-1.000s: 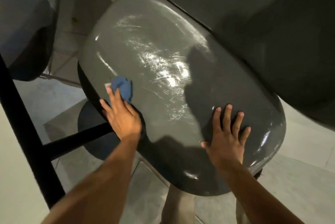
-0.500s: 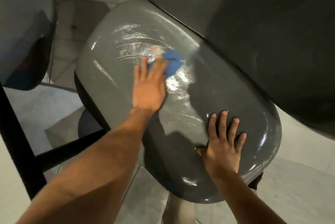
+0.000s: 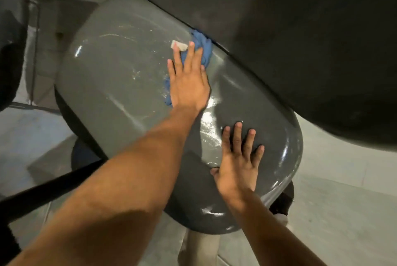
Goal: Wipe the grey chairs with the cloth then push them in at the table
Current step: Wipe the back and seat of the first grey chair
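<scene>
Both hands were on the grey chair (image 3: 129, 85) at mid-frame. Pressed so flat, the blue cloth (image 3: 200, 45) could bunch or slip from under the palm, I judged, wedged as it was against the dark backrest (image 3: 300, 40). The left hand (image 3: 189, 80) lay straight-fingered over it, its grip unclosed; the right hand (image 3: 238, 162) rested splayed, bracing the seat.

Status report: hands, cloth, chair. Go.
Left hand flat on blue cloth, at seat's far edge. Right hand flat, bracing grey chair seat. Dark tabletop overhangs.
</scene>
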`<action>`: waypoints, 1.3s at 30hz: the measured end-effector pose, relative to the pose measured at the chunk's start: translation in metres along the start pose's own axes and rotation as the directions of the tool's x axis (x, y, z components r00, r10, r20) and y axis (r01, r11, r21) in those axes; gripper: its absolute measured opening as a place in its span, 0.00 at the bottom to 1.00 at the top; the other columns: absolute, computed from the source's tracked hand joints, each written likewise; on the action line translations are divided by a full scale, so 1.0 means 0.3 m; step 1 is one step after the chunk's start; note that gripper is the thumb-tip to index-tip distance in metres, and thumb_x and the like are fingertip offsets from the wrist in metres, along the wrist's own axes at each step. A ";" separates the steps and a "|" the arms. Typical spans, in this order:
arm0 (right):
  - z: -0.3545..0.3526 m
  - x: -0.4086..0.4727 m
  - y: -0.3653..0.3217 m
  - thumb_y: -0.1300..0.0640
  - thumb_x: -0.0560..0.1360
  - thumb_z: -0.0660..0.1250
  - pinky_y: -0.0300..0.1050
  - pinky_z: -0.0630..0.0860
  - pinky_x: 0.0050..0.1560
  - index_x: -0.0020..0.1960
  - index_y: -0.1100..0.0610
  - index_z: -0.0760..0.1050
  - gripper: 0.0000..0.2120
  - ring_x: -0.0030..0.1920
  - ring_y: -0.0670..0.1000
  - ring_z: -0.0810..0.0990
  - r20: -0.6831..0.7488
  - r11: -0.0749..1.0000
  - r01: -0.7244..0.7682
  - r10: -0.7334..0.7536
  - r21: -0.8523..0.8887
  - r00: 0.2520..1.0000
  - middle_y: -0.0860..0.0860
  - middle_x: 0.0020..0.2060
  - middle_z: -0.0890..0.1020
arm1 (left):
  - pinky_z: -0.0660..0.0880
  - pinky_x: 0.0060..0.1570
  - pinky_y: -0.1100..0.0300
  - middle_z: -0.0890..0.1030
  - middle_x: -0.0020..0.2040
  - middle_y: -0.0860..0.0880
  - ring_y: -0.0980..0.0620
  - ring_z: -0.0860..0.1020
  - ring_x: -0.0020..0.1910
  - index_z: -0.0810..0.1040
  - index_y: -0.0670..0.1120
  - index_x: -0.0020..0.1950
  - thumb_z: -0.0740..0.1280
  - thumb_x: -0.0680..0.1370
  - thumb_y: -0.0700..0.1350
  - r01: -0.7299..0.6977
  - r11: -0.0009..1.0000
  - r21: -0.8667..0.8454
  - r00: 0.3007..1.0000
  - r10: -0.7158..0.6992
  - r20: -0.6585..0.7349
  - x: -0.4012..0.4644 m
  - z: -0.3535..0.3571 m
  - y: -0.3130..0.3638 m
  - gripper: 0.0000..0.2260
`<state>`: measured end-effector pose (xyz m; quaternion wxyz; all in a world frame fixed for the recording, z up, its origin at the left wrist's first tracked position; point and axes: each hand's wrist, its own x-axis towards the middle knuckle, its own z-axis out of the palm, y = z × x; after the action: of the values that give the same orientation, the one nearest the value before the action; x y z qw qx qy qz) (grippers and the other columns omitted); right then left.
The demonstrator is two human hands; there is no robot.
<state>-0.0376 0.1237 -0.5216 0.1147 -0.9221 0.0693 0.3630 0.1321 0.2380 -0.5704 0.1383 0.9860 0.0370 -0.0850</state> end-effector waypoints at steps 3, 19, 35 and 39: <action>-0.020 -0.014 0.026 0.44 0.74 0.73 0.65 0.40 0.79 0.82 0.49 0.36 0.54 0.80 0.61 0.33 -0.017 0.998 0.043 -0.042 0.050 0.999 0.52 0.81 0.33 | 0.50 0.80 0.41 0.60 0.83 0.51 0.40 0.49 0.83 0.65 0.48 0.81 0.52 0.86 0.47 -0.309 0.951 0.022 0.941 0.303 0.152 -0.212 0.035 -0.020 0.23; -0.085 -0.126 0.422 0.51 0.80 0.65 0.56 0.57 0.79 0.82 0.51 0.52 0.36 0.82 0.57 0.50 -0.097 0.950 -0.014 0.047 0.313 0.994 0.50 0.83 0.46 | 0.53 0.78 0.36 0.63 0.82 0.45 0.36 0.54 0.82 0.68 0.44 0.78 0.55 0.84 0.43 -0.139 0.982 -0.127 0.981 0.154 0.118 -0.480 0.155 0.281 0.22; -0.044 -0.213 0.477 0.60 0.80 0.62 0.53 0.70 0.72 0.79 0.54 0.62 0.28 0.72 0.55 0.71 -0.146 0.757 -0.026 0.161 0.653 0.976 0.50 0.78 0.66 | 0.44 0.81 0.42 0.57 0.84 0.48 0.38 0.46 0.83 0.65 0.45 0.78 0.55 0.85 0.41 0.165 0.966 -0.200 0.980 -0.139 0.140 -0.522 0.099 0.229 0.20; -0.055 -0.222 0.483 0.66 0.78 0.60 0.47 0.73 0.64 0.72 0.57 0.71 0.23 0.65 0.57 0.78 -0.154 0.626 -0.051 0.269 0.779 0.951 0.54 0.66 0.78 | 0.47 0.81 0.42 0.57 0.84 0.50 0.40 0.47 0.83 0.65 0.48 0.79 0.56 0.84 0.40 -0.133 0.983 -0.125 0.970 0.155 0.186 -0.577 0.176 0.473 0.22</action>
<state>-0.1056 -0.0173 -0.4876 0.4512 -0.8148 0.3129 0.1859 -0.0328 0.0787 -0.5518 0.2018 0.9638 -0.0438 -0.1686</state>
